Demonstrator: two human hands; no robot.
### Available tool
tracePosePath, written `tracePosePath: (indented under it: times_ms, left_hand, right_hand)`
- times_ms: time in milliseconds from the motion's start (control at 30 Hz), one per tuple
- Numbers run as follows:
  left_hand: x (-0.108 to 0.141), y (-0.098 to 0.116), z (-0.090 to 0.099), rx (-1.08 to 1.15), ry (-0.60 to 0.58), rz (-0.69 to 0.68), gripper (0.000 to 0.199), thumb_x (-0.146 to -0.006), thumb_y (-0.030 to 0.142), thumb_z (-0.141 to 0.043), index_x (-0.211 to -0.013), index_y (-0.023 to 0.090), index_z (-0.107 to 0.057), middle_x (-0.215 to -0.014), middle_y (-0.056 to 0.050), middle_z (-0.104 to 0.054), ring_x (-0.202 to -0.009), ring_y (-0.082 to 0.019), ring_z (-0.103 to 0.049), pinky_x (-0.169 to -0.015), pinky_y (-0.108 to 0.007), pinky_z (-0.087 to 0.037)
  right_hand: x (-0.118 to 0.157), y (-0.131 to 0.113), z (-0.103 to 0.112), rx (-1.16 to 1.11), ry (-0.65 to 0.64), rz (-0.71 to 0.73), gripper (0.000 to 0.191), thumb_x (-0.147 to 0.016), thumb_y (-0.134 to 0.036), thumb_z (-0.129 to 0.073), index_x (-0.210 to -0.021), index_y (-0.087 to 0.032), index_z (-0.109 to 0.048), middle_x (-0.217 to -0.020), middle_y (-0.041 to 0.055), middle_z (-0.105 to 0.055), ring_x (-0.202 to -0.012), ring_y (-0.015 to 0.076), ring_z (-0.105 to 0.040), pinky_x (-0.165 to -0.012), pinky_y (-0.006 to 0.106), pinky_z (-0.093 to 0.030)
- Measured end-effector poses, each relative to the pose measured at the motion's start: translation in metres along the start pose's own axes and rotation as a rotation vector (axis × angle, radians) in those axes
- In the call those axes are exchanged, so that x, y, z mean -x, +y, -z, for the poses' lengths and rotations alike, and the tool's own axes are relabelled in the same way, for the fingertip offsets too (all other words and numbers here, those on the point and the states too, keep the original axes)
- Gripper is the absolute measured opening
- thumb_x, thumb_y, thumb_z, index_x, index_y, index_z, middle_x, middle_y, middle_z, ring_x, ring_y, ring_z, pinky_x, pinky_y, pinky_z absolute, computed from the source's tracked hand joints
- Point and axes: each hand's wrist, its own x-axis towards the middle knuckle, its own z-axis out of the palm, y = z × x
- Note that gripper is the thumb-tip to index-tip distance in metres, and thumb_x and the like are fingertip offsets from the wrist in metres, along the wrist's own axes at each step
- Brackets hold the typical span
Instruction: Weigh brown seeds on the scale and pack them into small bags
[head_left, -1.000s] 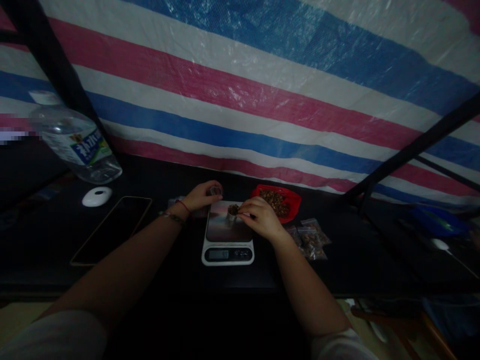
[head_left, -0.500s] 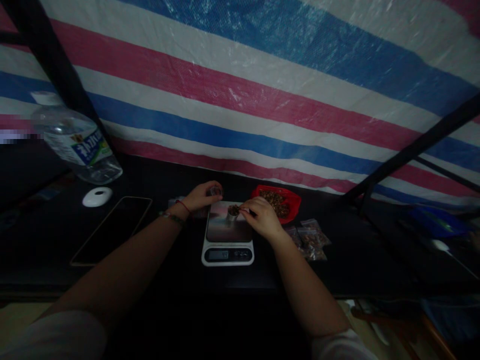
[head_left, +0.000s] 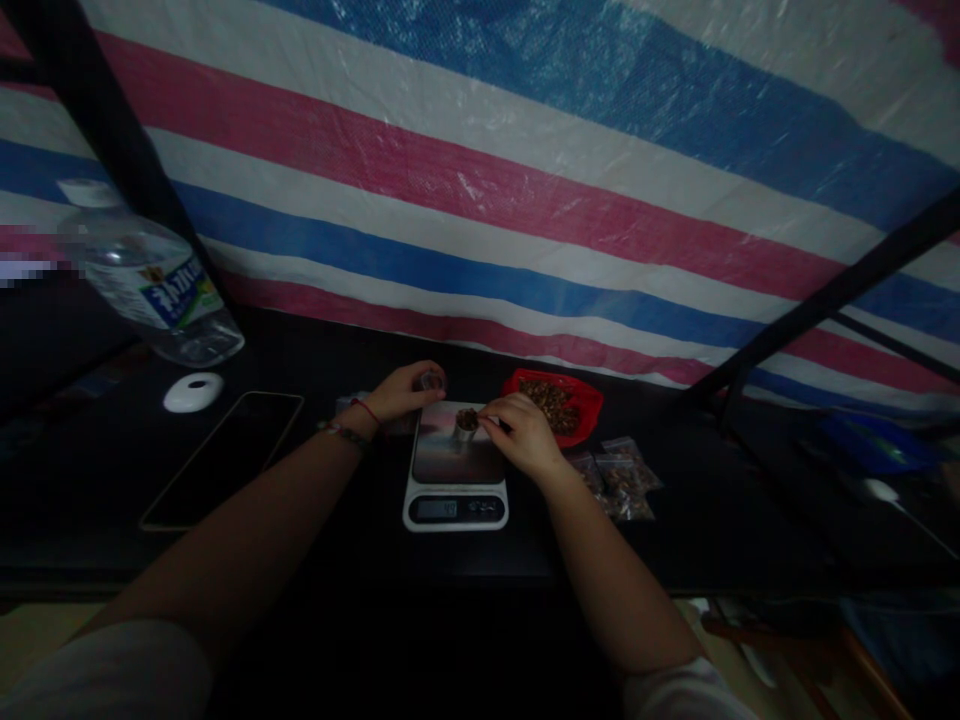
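A white kitchen scale (head_left: 455,512) with a metal plate and a lit display lies on the black table. On its plate stands a small metal cup (head_left: 465,433) filled with brown bits. My right hand (head_left: 525,430) is at the cup's right rim, thumb and fingertips pinched; what they hold is too small to make out. Behind the scale's left corner, my left hand (head_left: 401,390) is closed around a small clear container (head_left: 432,381). A red tray (head_left: 589,408) of brown pieces sits just beyond my right hand. Small filled plastic bags (head_left: 626,482) lie right of my right wrist.
At the left are a large clear bottle (head_left: 176,290), a white oval object (head_left: 193,392) and a phone (head_left: 225,460). A blue item (head_left: 870,443) and a white spoon-like object (head_left: 883,490) lie far right. Striped sheeting (head_left: 480,200) hangs behind, between dark metal bars.
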Motion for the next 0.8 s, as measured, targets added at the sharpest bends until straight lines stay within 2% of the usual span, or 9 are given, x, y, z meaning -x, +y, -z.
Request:
tracePosePath:
  times_ms: [500, 800]
  left_hand:
    - [0.0001, -0.0025, -0.0005, 0.008, -0.004, -0.002, 0.039, -0.072, 0.048, -0.064, -0.096, 0.017, -0.061, -0.089, -0.004, -0.063, -0.082, -0.019, -0.059, -0.075, -0.031, -0.047]
    - [0.0006, -0.0008, 0.0, 0.017, -0.015, 0.001, 0.038, -0.073, 0.047, -0.064, -0.096, 0.017, -0.061, -0.088, -0.004, -0.063, -0.081, -0.019, -0.058, -0.076, -0.032, -0.047]
  right_hand:
    - [0.0003, -0.0002, -0.0043, -0.001, 0.074, -0.116, 0.008, -0.082, -0.017, -0.063, -0.081, -0.019, -0.07, -0.082, 0.0049, -0.071, -0.08, 0.0184, -0.064, -0.078, 0.033, -0.049]
    - [0.0, 0.0011, -0.0033, -0.066, 0.003, -0.135, 0.01, -0.083, -0.014, -0.06, -0.082, -0.019, -0.068, -0.086, 0.0049, -0.069, -0.084, 0.0183, -0.063, -0.081, 0.033, -0.048]
